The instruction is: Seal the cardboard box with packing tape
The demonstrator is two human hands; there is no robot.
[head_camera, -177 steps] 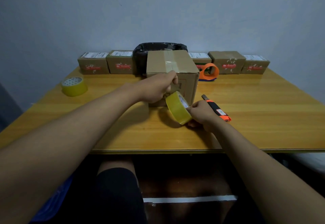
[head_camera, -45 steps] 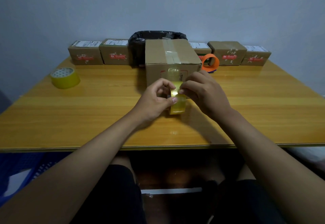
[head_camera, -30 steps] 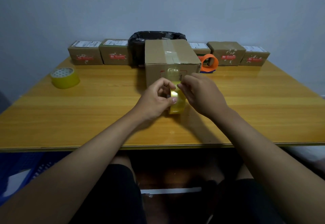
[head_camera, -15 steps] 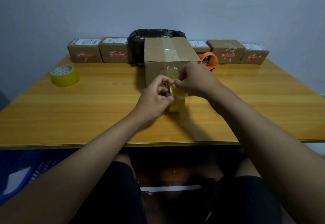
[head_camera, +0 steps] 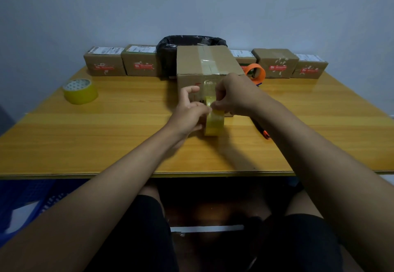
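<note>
Since half a second ago: left hand (head_camera: 188, 111) index finger lifted clear, right hand (head_camera: 233, 95) dropped lower onto roll. Both now pinching at top of yellow tape roll (head_camera: 214, 123), upright on table (head_camera: 106, 143). Clear strip (head_camera: 207, 87) running up from pinch onto front face of cardboard box (head_camera: 204, 67), directly behind grip. Spare tape roll (head_camera: 80, 91) far left of grip; orange dispenser (head_camera: 255, 73) beyond right hand.

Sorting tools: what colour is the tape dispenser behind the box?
Orange; the tape dispenser shows best in the head view.
</note>
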